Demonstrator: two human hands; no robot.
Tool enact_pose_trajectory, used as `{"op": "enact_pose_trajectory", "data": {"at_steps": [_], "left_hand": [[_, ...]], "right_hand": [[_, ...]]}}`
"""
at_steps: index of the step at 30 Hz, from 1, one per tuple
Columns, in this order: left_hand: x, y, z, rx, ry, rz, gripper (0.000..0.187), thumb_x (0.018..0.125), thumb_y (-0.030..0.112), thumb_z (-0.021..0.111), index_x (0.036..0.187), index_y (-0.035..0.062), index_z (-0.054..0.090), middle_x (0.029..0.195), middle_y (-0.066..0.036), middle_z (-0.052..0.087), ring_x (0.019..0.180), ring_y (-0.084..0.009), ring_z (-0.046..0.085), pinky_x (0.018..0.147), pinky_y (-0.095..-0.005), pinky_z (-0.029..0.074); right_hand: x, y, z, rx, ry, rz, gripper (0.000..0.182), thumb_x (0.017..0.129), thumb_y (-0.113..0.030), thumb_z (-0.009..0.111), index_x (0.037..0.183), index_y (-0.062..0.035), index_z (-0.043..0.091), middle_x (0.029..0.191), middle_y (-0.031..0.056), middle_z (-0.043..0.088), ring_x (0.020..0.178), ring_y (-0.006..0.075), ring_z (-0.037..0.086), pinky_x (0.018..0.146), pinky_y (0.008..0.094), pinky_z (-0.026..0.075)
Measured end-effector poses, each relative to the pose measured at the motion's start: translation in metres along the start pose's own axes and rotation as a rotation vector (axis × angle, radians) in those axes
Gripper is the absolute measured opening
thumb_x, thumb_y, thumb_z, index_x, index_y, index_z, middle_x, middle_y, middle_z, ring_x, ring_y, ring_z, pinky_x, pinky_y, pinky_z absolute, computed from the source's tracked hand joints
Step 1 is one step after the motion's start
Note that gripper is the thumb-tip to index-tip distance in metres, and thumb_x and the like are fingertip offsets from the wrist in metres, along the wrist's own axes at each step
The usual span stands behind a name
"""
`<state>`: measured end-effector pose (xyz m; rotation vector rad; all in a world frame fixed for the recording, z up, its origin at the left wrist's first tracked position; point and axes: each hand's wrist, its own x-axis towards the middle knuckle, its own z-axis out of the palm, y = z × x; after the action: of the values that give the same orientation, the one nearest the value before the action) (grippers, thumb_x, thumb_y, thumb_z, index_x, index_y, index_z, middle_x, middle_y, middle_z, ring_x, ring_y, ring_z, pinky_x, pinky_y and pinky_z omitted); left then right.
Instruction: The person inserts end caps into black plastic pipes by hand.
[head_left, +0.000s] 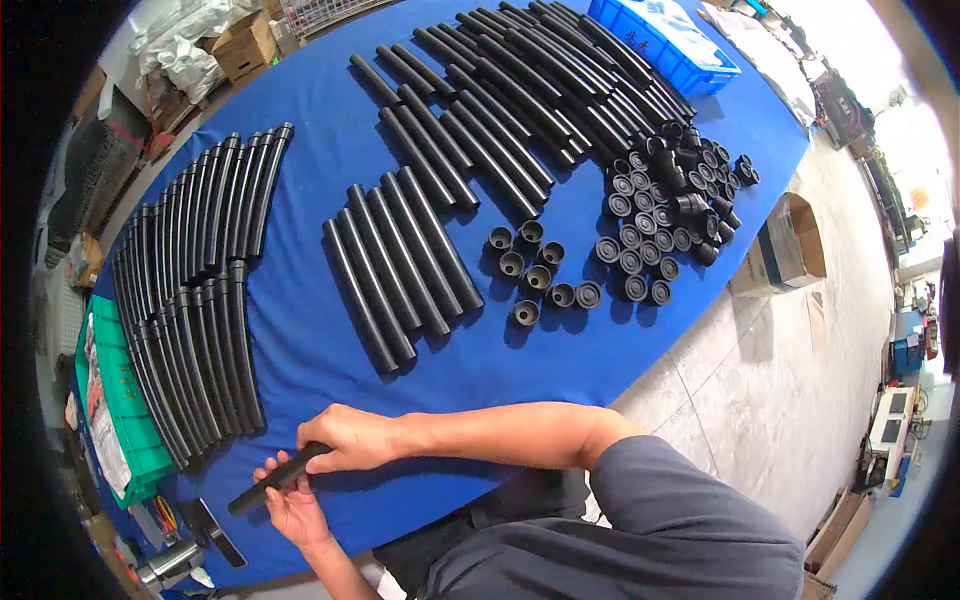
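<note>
Close to the table's near edge, I hold a short-looking black tube (262, 490) at a slant. My left hand (297, 508) is wrapped round its middle from below, fingers curled over it. My right hand (352, 438) closes over the tube's upper end and hides that end. Above my hands lies a row of loose black tubes (402, 265) side by side. To their right several black end caps (538, 277) stand with their hollow sides up or tilted. At the left, black tubes with wider collars at their upper ends (205, 290) form two overlapping rows.
More plain tubes (520, 80) are heaped at the far side, beside a blue crate (668, 45). A large pile of caps (660, 210) sits at the right. A green crate (125, 400), a phone (217, 530) and a metal cup (170, 562) are at the left edge. A cardboard box (790, 245) stands on the floor.
</note>
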<state>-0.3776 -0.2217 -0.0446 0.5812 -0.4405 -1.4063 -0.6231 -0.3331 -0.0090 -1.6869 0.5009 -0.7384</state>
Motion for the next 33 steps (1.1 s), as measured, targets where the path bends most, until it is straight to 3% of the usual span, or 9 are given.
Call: {"op": "enact_pose_trajectory", "data": {"at_steps": [2,12,15,18,21,24,27,33], "left_hand": [[0.002,0.002,-0.01,-0.03,-0.058,-0.013,0.037,0.103,0.011,0.056,0.139,0.0022,0.049,0.142,-0.019,0.055,0.14,-0.037,0.045,0.116,-0.056,0.043],[0.001,0.005,-0.019,-0.06,-0.16,-0.017,0.039,0.106,0.012,0.05,0.143,-0.0004,0.047,0.147,-0.023,0.05,0.141,-0.039,0.043,0.117,-0.0559,0.041],[0.0,0.004,-0.012,-0.059,-0.117,-0.018,0.039,0.106,0.011,0.05,0.143,0.0001,0.047,0.146,-0.022,0.051,0.141,-0.0382,0.044,0.118,-0.0549,0.041],[0.001,0.002,0.011,-0.084,0.051,-0.054,0.038,0.103,0.011,0.057,0.139,0.0034,0.047,0.138,-0.019,0.058,0.137,-0.0352,0.049,0.118,-0.0532,0.042],[0.003,0.003,-0.007,-0.061,-0.13,-0.043,0.039,0.103,0.011,0.057,0.14,0.0035,0.046,0.139,-0.019,0.057,0.138,-0.0351,0.049,0.118,-0.0536,0.042],[0.004,0.002,-0.008,0.008,-0.156,-0.015,0.039,0.103,0.012,0.057,0.14,0.0035,0.046,0.14,-0.019,0.057,0.138,-0.0355,0.049,0.117,-0.0543,0.042],[0.003,0.002,0.006,0.017,0.003,-0.036,0.037,0.104,0.012,0.056,0.139,0.0033,0.047,0.138,-0.019,0.058,0.137,-0.0358,0.05,0.116,-0.0549,0.043],[0.0,0.002,-0.005,0.013,-0.081,0.0,0.037,0.104,0.01,0.054,0.14,0.0036,0.045,0.138,-0.021,0.058,0.136,-0.0363,0.05,0.116,-0.0559,0.043]], "right_hand": [[-0.001,0.012,0.014,-0.275,0.127,-0.33,0.029,0.086,-0.02,0.072,0.101,0.0014,0.058,0.088,0.019,0.06,0.08,0.0394,0.063,0.07,0.0493,0.052],[-0.003,0.001,0.01,-0.309,0.016,-0.191,0.03,0.084,-0.017,0.072,0.102,0.0017,0.057,0.092,0.0197,0.062,0.084,0.0407,0.064,0.071,0.0523,0.053],[-0.004,0.004,0.012,-0.316,0.043,-0.249,0.029,0.084,-0.017,0.072,0.102,0.0017,0.058,0.092,0.0191,0.062,0.084,0.0407,0.065,0.07,0.0528,0.053],[-0.004,0.01,0.017,-0.506,0.103,-0.394,0.03,0.084,-0.019,0.072,0.101,0.0013,0.059,0.093,0.0185,0.061,0.084,0.0408,0.065,0.07,0.0525,0.054],[-0.006,0.006,0.013,-0.362,0.029,-0.274,0.031,0.084,-0.022,0.072,0.099,0.0015,0.059,0.092,0.0197,0.062,0.085,0.041,0.065,0.07,0.0522,0.053],[0.001,0.001,0.002,-0.039,-0.112,0.044,0.032,0.084,-0.023,0.073,0.098,0.0016,0.059,0.09,0.0214,0.064,0.085,0.0414,0.065,0.071,0.0522,0.053],[-0.001,0.008,0.011,-0.275,0.109,-0.233,0.031,0.085,-0.023,0.073,0.096,0.0019,0.059,0.09,0.0225,0.065,0.084,0.0423,0.065,0.073,0.0524,0.053],[-0.002,0.008,0.017,-0.282,0.038,-0.191,0.031,0.087,-0.023,0.073,0.097,0.0024,0.058,0.09,0.0211,0.065,0.085,0.0429,0.066,0.074,0.0522,0.053]]}}
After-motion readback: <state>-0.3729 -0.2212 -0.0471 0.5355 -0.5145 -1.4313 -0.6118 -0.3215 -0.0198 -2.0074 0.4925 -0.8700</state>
